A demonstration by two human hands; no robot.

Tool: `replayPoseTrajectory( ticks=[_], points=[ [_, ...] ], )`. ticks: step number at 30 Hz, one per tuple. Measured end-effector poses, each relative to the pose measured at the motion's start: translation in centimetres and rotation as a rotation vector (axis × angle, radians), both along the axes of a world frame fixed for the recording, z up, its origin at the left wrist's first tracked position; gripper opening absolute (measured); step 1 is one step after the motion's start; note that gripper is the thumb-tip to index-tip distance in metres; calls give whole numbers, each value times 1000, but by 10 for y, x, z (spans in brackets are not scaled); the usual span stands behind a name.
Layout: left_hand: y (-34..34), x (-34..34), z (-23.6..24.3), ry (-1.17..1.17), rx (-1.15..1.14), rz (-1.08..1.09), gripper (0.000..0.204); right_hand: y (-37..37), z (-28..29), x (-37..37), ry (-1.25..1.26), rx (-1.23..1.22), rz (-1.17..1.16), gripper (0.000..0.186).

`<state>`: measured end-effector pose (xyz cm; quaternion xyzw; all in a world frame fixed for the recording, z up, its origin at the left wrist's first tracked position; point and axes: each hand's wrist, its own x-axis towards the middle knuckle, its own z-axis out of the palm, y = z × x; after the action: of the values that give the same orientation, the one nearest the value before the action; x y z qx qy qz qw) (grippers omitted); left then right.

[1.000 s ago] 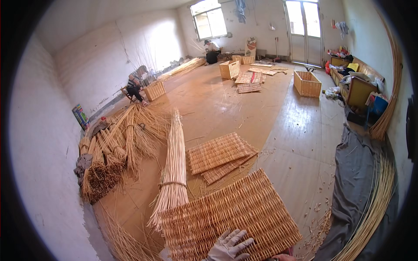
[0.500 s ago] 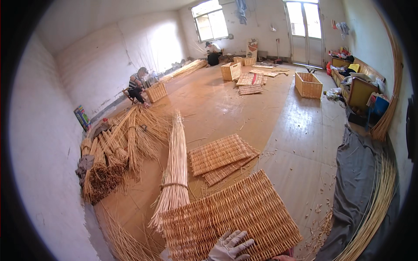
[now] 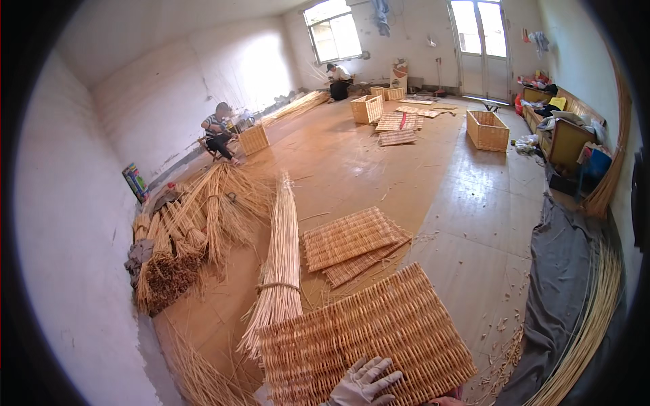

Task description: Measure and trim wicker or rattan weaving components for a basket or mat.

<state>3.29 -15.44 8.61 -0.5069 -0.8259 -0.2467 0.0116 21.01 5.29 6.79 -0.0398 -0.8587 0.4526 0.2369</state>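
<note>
A rectangular panel of woven wicker fills the bottom middle, tilted in front of me. My left hand, in a pale work glove, lies flat on its near part with the fingers spread. At the panel's lower right edge a sliver of my right hand shows; its fingers are hidden, so its grip cannot be made out. Just beyond the panel, two more woven panels overlap on the floor. Left of them lies a long bundle of peeled wicker rods, tied round with a band.
Heaped wicker bundles lie along the left wall. Loose rods rest on a grey cloth at right. Two people sit working farther back, near wicker boxes and flat panels. Wood scraps litter the floor.
The whole scene has shifted slightly rightward in view. My left hand keeps its place on the panel. The seated person at the left has raised their head a little.
</note>
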Motion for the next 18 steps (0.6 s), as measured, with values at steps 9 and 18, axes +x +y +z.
replayPoseTrajectory(
  ticks=[9,18],
  points=[
    [0,-4,-1,5,-6,6,61,0,3,-3,-15,-16,-2,21],
    [21,-215,13,-12,-195,505,63,-1,-3,6,3,3,-42,24]
  ],
)
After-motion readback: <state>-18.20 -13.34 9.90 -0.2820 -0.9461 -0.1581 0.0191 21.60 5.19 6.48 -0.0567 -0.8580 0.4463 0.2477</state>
